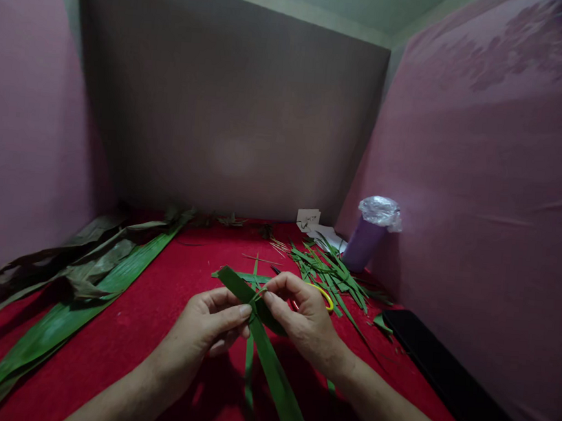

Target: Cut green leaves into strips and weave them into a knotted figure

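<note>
Over the red cloth, my left hand [214, 322] pinches a folded green leaf strip [275, 375] between thumb and fingers. One short end of the strip sticks up to the left, and a long end runs down toward me. My right hand [302, 316] is closed at the same crossing, its thumb and forefinger pinching a thin strand [258, 294] of leaf there. Just behind my right hand lie scissors [325, 297] with a yellow and red handle, partly covered by the hand. Another narrow leaf strip [244, 277] rests behind the fold.
Long green leaves [83, 305] and dried brown leaves [92, 254] lie at the left. Cut leaf pieces [329, 273] are heaped at the right. Beyond them stand a purple bin [363, 246] with a plastic liner and white papers [328, 235]. A long black object [447, 376] lies along the right wall.
</note>
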Available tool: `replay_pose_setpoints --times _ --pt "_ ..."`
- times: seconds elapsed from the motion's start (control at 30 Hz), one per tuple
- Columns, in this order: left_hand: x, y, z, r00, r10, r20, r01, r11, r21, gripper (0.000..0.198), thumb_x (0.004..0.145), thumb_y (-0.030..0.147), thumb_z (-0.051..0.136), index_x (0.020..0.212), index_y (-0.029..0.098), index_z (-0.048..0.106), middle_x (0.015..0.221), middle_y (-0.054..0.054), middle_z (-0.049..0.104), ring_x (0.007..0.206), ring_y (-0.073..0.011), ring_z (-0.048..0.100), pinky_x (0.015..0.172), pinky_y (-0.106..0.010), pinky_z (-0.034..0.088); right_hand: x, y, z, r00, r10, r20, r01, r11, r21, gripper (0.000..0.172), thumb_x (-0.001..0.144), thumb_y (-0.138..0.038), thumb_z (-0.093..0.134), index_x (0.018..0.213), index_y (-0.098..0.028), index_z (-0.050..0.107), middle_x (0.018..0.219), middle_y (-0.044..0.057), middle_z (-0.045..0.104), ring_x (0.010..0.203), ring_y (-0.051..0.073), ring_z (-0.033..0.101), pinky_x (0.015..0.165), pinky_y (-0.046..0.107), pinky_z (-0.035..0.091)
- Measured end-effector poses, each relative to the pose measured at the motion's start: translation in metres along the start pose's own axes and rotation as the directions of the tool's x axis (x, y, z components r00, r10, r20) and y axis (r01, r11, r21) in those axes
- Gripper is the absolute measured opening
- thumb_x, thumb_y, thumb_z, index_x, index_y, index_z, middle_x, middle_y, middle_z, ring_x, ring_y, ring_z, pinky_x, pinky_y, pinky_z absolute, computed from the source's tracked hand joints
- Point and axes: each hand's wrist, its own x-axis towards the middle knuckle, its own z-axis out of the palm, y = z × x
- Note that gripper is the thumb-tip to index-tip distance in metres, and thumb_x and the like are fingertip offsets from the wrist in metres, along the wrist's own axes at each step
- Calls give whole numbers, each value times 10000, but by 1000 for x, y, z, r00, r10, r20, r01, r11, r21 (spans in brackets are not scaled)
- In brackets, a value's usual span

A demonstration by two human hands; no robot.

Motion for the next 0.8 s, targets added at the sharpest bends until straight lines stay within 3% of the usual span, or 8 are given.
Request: replay_pose_setpoints --times 0.27,0.43,0.6,0.8 --pt "2 -3 1 999 -23 23 23 1000 16 173 708 287 643 837 172 648 589 9 574 442 -32 391 397 -150 217 0 -2 -4 996 -93 -13 89 975 -202 86 779 -125 512 725 -172 560 669 -20 525 627 110 483 611 233 384" --pt "2 1 -1 999 -37 -7 37 997 -65 152 704 274 650 822 178 640 574 20 571 424 -23 390 389 -140 232 4 4 -3 998 57 41 -60 994 87 126 835 -261 499 851 -180 595 765 7 589 702 123 532 649 244 413" --pt "2 8 -7 997 -8 -80 -2 991 -131 153 688 267 668 814 185 639 595 18 592 443 -31 441 415 -141 301 6 11 3 956 196 218 -270 879 393 207 731 -332 642 843 -163 598 763 3 607 661 108 547 630 236 421" --pt "0 11 -8 991 53 -127 -67 991 -113 185 670 296 677 794 162 642 619 -2 610 465 -54 480 411 -154 320 7 2 7 948 258 186 -311 871 380 243 688 -354 676 695 -142 558 601 -36 535 531 76 468 546 215 380"
